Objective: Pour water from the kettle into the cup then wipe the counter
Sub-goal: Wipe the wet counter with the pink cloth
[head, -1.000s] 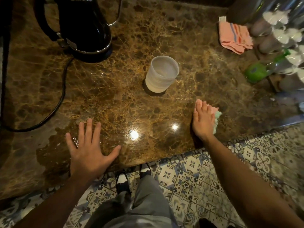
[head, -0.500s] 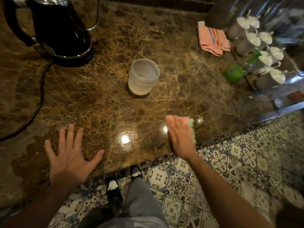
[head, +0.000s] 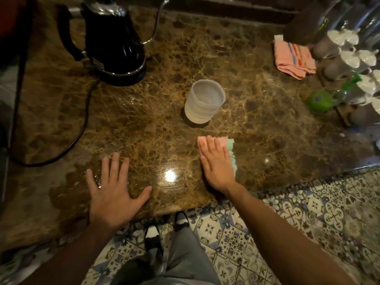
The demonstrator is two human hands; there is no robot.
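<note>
Head view, as I log it:
- Counter (head: 257, 112): brown marble, glossy, with a wet patch by the near-left edge.
- Kettle (head: 115, 42): black, upright on its base at the far-left corner.
- Cup (head: 203, 104): frosted, upright mid-counter, well apart from the kettle.
- Left hand (head: 113, 194): fingers spread, palm flat at the near edge, holding nothing.
- Right hand (head: 217, 163): flat, fingers together, pressing a pink-and-green cloth (head: 232, 150) onto the counter, nearer than the cup.
- Pink towel (head: 294, 58): folded, near the far-right corner.
</note>
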